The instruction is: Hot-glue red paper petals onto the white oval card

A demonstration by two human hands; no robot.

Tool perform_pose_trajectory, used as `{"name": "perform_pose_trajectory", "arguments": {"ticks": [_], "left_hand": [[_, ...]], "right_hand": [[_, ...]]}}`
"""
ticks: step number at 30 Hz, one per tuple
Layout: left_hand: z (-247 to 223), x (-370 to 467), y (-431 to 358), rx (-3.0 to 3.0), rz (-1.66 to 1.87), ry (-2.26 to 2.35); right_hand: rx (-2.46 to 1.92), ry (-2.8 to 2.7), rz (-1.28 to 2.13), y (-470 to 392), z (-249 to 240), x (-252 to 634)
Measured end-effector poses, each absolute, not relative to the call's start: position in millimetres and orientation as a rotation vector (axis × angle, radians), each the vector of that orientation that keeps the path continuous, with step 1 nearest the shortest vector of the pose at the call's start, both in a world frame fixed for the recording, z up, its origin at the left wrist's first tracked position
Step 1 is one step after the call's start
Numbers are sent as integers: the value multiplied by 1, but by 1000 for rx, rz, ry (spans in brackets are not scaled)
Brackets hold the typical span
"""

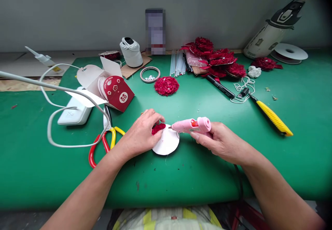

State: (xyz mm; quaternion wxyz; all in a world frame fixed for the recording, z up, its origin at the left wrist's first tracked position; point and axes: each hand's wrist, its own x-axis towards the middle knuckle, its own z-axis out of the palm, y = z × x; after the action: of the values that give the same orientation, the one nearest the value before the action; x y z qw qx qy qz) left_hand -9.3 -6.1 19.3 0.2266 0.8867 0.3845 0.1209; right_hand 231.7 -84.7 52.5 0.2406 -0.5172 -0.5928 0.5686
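Left hand steadies disc and fabric, right hand aims the glue gun.
Your left hand closes narrowly around a small dark-red fabric piece at the upper left of a round white disc, its thumb by the disc, probably to stop both sliding; the disc lies between your hands on the smooth green work surface. Your right hand wraps a pink plastic glue gun, nozzle turned inward over the disc beside the fabric, likely for exact aim. Left of your left hand lie red- and yellow-handled metal tools, clear of the gun. Beyond both hands sits a round red fabric rosette, and past it translucent glue sticks, seemingly grouped within reach.
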Motion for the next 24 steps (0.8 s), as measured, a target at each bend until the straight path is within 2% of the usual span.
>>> {"name": "perform_pose_trajectory", "arguments": {"ticks": [9,17,21,24], "left_hand": [[21,-12,-6,2408,114,1135],[22,-10,-18,2303,142,1236],[31,-20,-15,2039,319,1267],[47,-28,-2,1506,659,1105]], "right_hand": [[-1444,-1729,1489,-84,44,236],[-1414,-1758,1456,-82,38,235],[-1383,-1765,1454,-81,36,234],[-1371,-1786,1418,-81,35,234]]}}
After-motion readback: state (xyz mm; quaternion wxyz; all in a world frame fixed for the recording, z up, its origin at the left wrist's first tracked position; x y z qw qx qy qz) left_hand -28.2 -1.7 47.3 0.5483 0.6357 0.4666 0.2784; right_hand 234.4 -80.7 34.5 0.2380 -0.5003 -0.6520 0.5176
